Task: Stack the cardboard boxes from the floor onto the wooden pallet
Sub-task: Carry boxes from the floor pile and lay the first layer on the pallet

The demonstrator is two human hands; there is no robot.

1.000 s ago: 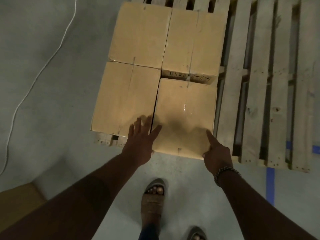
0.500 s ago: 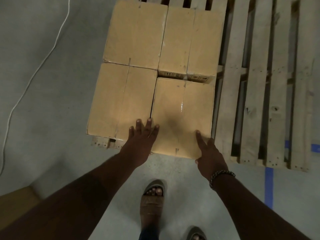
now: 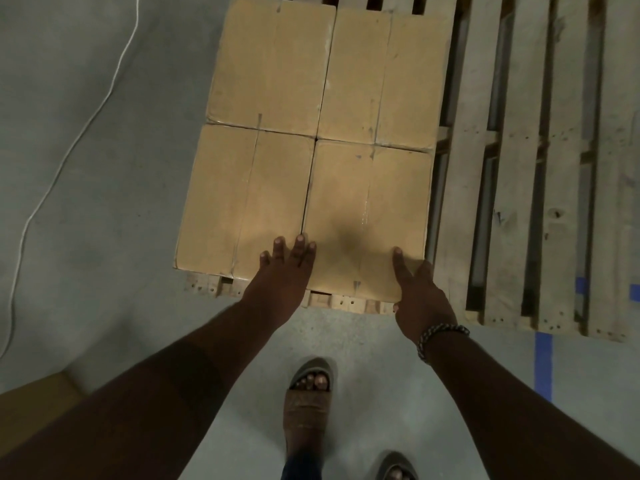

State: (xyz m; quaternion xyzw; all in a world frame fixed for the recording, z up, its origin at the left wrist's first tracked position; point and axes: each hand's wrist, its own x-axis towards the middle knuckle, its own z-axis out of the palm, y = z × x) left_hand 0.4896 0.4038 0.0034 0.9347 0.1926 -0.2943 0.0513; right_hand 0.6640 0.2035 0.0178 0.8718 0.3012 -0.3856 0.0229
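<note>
Four tan cardboard boxes [image 3: 273, 60] sit as a tight two-by-two block at the near left corner of the slatted wooden pallet [image 3: 516, 202]. My left hand [image 3: 280, 282] lies flat across the seam between the two near ones. My right hand [image 3: 420, 299] presses the near-right box [image 3: 367, 202] at its near right corner, one finger straight on top.
</note>
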